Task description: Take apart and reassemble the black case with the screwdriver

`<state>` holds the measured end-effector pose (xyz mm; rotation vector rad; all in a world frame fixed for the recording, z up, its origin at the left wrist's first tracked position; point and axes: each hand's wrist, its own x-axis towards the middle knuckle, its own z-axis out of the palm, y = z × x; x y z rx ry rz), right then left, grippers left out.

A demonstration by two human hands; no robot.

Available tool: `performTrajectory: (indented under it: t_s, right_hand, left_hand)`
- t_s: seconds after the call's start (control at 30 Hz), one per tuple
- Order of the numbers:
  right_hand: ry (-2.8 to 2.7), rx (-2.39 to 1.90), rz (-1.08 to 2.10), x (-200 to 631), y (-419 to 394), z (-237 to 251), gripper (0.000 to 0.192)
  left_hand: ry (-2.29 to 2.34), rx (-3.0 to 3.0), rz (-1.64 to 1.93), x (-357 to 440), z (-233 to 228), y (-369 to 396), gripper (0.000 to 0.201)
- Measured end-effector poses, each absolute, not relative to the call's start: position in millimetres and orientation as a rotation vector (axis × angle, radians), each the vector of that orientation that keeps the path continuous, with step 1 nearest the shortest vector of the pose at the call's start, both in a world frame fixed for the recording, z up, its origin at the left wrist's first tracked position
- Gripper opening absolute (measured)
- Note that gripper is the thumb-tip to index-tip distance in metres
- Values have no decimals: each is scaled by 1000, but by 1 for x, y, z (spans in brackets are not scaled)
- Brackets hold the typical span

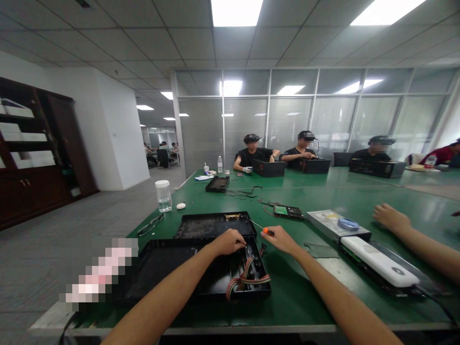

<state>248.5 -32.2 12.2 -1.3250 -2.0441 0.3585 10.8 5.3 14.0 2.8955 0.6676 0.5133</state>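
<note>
My left hand (pixel 229 242) reaches into an open black case (pixel 163 263), its fingertips pinched together near the case's right inner wall. Whatever lies between those fingers is too small to make out. My right hand (pixel 283 240) grips a screwdriver (pixel 266 231) with an orange and black handle. Its thin shaft points up and left, past the right end of a black panel (pixel 204 226) behind the case. A striped ribbon cable (pixel 247 279) loops out of the case's right part, below my left hand. A small brass-coloured piece (pixel 232 217) shows on the panel.
Pliers (pixel 151 225), a clear jar (pixel 164 196) and a white round object (pixel 181 206) stand left on the green table (pixel 294 302). Rightward are a circuit board (pixel 287 211), a metal box (pixel 332 223), a white device (pixel 379 261) and another person's arm (pixel 413 235). Several people work opposite.
</note>
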Motion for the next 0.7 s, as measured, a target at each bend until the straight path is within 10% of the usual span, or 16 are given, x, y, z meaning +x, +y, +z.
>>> performTrajectory:
  t_s: [0.23, 0.7]
  right_hand:
    - [-1804, -1150, 1089, 256, -34, 14, 41]
    - [-1592, -1153, 365, 250, -33, 23, 34]
  left_hand:
    - [702, 2917, 484, 10, 20, -2, 16]
    - [748, 2792, 477, 8, 18, 0, 21]
